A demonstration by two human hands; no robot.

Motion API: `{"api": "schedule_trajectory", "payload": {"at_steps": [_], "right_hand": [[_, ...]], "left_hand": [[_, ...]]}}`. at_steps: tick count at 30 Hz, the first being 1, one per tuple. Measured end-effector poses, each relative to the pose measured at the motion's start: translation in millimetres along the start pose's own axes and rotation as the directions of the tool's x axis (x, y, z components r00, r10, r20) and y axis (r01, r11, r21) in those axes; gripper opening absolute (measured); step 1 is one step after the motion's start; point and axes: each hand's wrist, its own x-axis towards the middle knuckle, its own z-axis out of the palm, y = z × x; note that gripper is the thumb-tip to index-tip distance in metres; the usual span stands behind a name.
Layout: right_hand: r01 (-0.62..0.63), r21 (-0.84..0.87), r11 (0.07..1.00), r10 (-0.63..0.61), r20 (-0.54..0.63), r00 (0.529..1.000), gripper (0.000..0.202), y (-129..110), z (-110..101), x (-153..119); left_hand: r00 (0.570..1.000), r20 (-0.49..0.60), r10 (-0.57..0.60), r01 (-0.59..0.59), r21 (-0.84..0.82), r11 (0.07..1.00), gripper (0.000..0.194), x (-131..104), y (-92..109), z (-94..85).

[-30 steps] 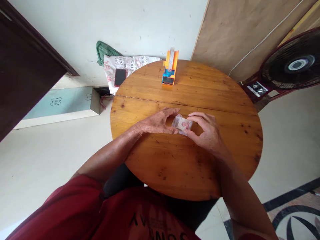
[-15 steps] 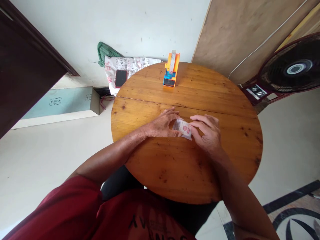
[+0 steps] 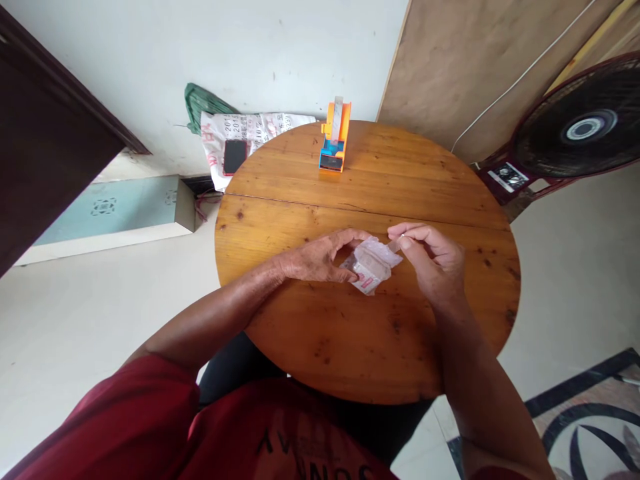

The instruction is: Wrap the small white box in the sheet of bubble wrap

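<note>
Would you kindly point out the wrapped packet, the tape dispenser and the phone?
Wrapped packet (image 3: 374,267): head view, middle of its upper face.
Tape dispenser (image 3: 334,147): head view, blue middle part.
Phone (image 3: 235,157): head view, dark front.

I see dark red shirt, short sleeves, black lettering upside-down across front, dark legwear below.

The desk is glossy wood. Crinkled, translucent plastic covers the packet; the far-edge tape dispenser looks smooth plastic.
</note>
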Motion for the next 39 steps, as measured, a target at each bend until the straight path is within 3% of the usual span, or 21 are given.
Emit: {"api": "schedule_trajectory", "payload": {"at_steps": [7, 14, 18, 21, 26, 31, 35, 37, 39], "right_hand": [[0.0, 0.001, 1.0, 0.0, -0.075, 0.997, 0.011, 3, -3, 3], [-0.039, 0.036, 0.999, 0.042, -0.096, 0.994, 0.011, 13, -5, 7], [-0.009, 0.0, 1.0, 0.009, -0.088, 0.996, 0.012, 20, -6, 8], [0.01, -0.032, 0.999, -0.013, -0.091, 0.996, 0.012, 23, -7, 10], [-0.06, 0.024, 0.998, 0.063, -0.145, 0.987, 0.012, 24, -2, 14], [-0.113, 0.039, 0.993, 0.118, -0.201, 0.972, 0.015, 26, 1, 17], [-0.087, 0.038, 0.995, 0.094, -0.314, 0.945, 0.014, 7, -5, 9], [-0.064, 0.09, 0.994, 0.083, -0.233, 0.969, 0.017, -8, -6, 2], [-0.117, 0.131, 0.984, 0.122, -0.027, 0.992, 0.015, -19, -2, -4]], "left_hand": [[0.999, 0.047, 0.005, -0.001, -0.078, 0.997, 0.08, -4, 1, -1.3], [0.999, 0.029, -0.013, 0.02, -0.255, 0.967, 0.056, -4, -2, -1.2], [0.997, -0.044, -0.06, 0.046, -0.267, 0.963, 0.046, -1, -2, 0.6], [0.996, -0.04, -0.085, 0.071, -0.281, 0.957, 0.042, 1, -2, 2.5], [0.987, -0.063, -0.15, 0.122, -0.324, 0.938, 0.035, 7, -5, 8.4], [0.952, -0.204, -0.227, 0.131, -0.401, 0.907, 0.027, 12, -8, 12.3], [0.908, -0.312, -0.279, 0.132, -0.421, 0.898, 0.027, 14, -11, 11.2], [0.895, -0.341, -0.288, 0.127, -0.424, 0.897, 0.032, 15, -13, 10.0], [0.892, -0.354, -0.283, 0.115, -0.428, 0.897, 0.038, 16, -15, 9.1]]}}
